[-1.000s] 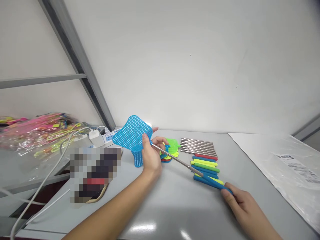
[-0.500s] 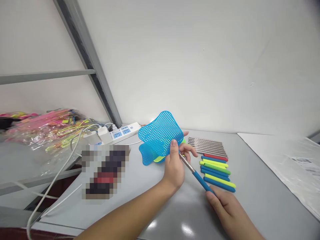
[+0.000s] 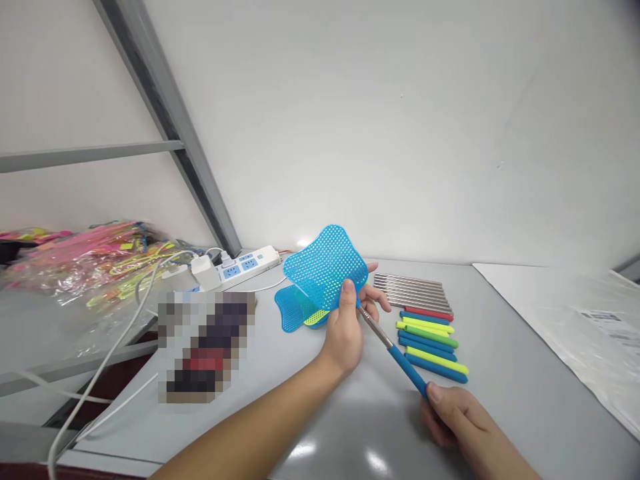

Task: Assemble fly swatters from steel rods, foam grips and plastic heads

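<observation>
A blue fly swatter (image 3: pixel 327 263) with a mesh head, a metal rod and a blue grip is held across both hands. My left hand (image 3: pixel 347 323) pinches the base of the head, thumb on top, other fingers partly hidden behind it. At the grip's lower end, my right hand (image 3: pixel 457 417) is closed around the blue handle sleeve. Under the held head lie more mesh heads, blue (image 3: pixel 289 310) and yellow (image 3: pixel 315 317). To the right rest several metal rods (image 3: pixel 415 291) in a row, and in front of them several coloured handle sleeves (image 3: pixel 433 348).
A white power strip (image 3: pixel 247 267) with plugs and cables lies at the back left. Near it is a blurred-out item (image 3: pixel 210 347). Plastic bags of colourful goods (image 3: pixel 105 260) sit beyond the metal frame (image 3: pixel 175 140). A white plastic package (image 3: pixel 565 333) covers the table's right side.
My right hand has shifted slightly right and down along with the grip, and its hold is now nearer the grip's end. The swatter head has tilted a little.
</observation>
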The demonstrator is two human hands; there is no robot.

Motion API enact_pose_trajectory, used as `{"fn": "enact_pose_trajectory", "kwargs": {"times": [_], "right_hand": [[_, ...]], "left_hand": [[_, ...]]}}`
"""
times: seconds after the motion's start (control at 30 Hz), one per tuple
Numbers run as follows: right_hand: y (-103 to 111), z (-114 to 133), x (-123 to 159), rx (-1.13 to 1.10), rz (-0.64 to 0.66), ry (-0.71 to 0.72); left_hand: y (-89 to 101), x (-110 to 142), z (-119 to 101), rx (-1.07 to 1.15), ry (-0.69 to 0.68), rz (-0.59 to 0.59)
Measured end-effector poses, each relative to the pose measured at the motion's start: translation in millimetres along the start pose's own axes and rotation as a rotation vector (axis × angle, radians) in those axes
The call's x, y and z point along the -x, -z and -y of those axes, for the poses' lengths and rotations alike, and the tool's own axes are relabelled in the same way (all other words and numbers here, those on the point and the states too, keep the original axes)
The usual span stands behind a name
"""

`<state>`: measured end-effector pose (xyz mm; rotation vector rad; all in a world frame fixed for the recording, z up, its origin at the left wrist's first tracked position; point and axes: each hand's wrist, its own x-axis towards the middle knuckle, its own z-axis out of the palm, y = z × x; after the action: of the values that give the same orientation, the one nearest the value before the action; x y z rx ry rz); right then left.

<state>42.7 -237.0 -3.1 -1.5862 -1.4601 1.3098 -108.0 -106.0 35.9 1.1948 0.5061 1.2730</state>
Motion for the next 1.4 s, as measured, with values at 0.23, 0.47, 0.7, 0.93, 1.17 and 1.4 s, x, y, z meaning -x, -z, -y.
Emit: {"fn": "enact_pose_trajectory", "kwargs": {"times": [0.23, 0.47, 0.7, 0.93, 1.17, 1.4], "right_hand": [[-7, 3, 1, 0.238, -0.103, 0.108], [-15, 1, 9, 0.311, -0.459, 0.326], [54, -23, 17, 0.540, -0.814, 0.020], [101, -41, 8, 0.792, -0.784, -0.252], [98, -37, 1, 0.852, -0.760, -0.339], [99, -42, 3, 0.851, -0.753, -0.329]], "left_hand": [[3.9, -3, -1, -0.111, 0.004, 0.083], [10.3, 3, -2, -0.515, -0.115, 0.398], [3.3, 9, 0, -1.069, -0.272, 0.828], [7.0, 3, 4, -1.141, -0.252, 0.823], [9.2, 3, 8, -1.187, -0.256, 0.849], [11.1, 6, 13, -1.121, -0.283, 0.878]]}}
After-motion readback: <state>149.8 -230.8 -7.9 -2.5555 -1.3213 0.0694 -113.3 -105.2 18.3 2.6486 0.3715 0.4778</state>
